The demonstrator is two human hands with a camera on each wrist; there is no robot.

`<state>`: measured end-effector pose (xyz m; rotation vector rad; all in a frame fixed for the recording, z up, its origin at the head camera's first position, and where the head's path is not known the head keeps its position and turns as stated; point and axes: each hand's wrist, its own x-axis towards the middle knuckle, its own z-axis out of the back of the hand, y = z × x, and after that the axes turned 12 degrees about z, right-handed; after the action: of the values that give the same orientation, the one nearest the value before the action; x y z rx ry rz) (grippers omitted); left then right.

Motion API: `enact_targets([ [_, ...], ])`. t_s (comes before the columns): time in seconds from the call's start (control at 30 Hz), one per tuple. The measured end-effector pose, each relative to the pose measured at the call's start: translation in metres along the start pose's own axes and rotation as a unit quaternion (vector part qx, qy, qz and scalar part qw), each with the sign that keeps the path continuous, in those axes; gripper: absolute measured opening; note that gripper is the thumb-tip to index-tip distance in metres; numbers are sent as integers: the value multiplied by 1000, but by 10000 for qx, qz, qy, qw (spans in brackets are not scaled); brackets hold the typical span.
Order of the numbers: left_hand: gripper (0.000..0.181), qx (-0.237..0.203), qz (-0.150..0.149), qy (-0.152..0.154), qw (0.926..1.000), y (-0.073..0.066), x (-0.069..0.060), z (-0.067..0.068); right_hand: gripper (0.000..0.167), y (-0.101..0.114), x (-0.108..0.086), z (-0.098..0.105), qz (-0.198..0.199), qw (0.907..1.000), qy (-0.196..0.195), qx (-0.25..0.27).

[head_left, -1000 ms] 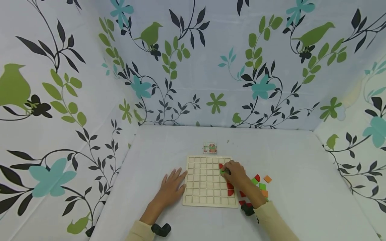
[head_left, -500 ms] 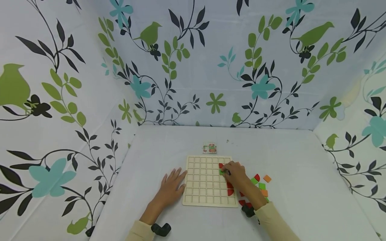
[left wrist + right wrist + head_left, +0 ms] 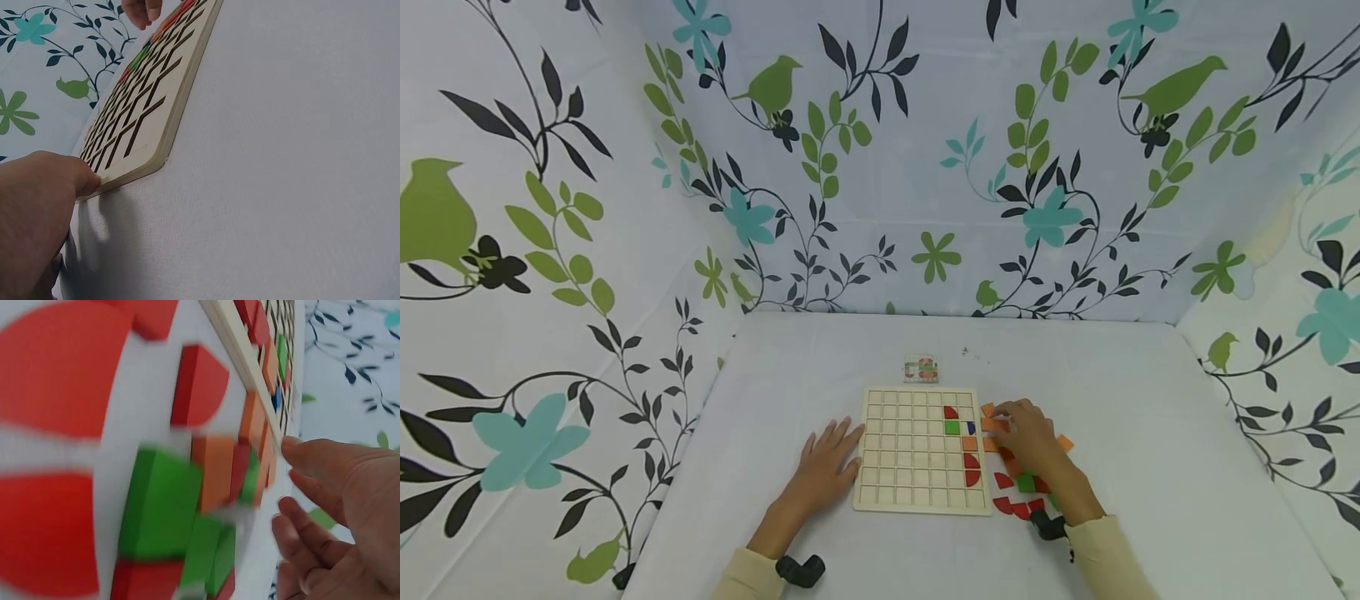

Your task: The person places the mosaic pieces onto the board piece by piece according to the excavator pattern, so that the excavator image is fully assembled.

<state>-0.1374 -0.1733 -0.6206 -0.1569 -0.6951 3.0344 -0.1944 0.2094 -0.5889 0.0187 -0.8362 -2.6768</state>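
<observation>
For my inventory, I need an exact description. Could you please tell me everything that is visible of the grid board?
The grid board is pale, wooden-looking, roughly square, with rounded corners and thin bars separating rows of square recesses. It lies flat on the white surface. Toward its right side sit three red pieces, a green piece, an orange piece and a blue piece. The left grip touches its left edge; the right grip is beside its right edge, contact unclear.

Soft light; nearest blocks (image 3: 56, 375) blurry
</observation>
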Motion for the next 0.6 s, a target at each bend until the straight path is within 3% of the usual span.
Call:
enact_targets([
  [0.2,56,-64,30,2,10000,-2,-1,3,46,-20,-17,16,-558,9982,189,-93],
  [0.33,57,-47,82,55,9999,-2,-1,2,44,-24,-21,20,-546,9978,232,-291],
  [0.6,57,-51,93,134,9999,-3,0,1,43,-24,-4,7,-455,9988,-121,162],
])
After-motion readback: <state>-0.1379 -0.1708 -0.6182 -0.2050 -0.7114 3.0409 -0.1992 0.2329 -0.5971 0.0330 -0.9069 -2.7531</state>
